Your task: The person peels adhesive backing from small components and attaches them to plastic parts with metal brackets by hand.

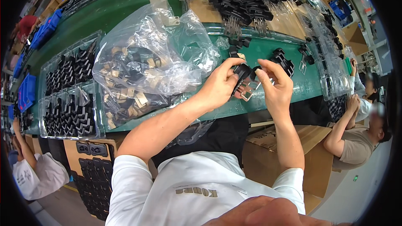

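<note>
Above the near edge of the green table, my left hand (221,83) grips a black plastic part with metal prongs (242,73) between thumb and fingers. The pale metal prongs point down and toward the right. My right hand (277,87) is close on its right side, thumb and forefinger curled around a small dark piece (253,73) at the black part's edge. Whether that piece is joined to the part, I cannot tell. Just beyond my right hand lie several similar black parts (283,60) on the table. A large clear plastic bag (144,54) of black and tan pieces sits left of my left hand.
Clear trays (71,88) of black parts stand at the left. Black parts with metal prongs are heaped (243,0) on cardboard at the back. More clear trays (328,62) line the right side. An open cardboard box (289,155) is below the table; other people sit nearby.
</note>
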Available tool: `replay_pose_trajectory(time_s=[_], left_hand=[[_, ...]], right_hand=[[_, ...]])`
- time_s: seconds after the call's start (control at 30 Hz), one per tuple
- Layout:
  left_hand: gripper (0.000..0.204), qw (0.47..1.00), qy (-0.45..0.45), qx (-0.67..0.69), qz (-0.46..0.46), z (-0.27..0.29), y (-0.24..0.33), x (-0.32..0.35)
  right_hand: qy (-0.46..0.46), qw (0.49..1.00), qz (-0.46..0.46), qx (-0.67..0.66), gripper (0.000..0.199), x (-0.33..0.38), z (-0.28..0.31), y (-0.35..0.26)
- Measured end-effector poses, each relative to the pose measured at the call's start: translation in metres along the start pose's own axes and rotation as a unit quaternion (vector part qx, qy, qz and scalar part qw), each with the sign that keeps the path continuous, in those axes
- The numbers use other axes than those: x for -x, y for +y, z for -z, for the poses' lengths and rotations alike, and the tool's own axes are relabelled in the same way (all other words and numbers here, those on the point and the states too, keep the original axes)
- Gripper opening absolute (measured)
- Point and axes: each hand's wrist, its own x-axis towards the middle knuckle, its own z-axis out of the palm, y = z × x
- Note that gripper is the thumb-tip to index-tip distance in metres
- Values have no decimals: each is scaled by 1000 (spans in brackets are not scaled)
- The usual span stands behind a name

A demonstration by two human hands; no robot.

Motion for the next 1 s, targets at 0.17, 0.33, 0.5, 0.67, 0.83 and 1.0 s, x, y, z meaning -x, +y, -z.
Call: replay_pose_trajectory(time_s=[0.17,0.33,0.5,0.67,0.83,1.0], left_hand=[[46,996,-32,-72,-36,3,-3,-1],[50,993,-37,-99,-43,3,-5,-1],[52,995,-32,-90,-32,2,-4,-1],[53,995,-33,-86,-29,2,-1,1],[54,992,-31,-116,-33,1,3,3],[54,994,-30,-98,-31,1,0,3]], right_hand=[[17,997,-75,-9,10,6,-8,2],[21,998,16,54,9,2,-15,3],[22,993,66,95,11,2,-17,4],[31,973,158,166,15,1,-15,6],[29,968,169,181,18,1,-15,6],[24,968,172,181,18,1,-14,5]])
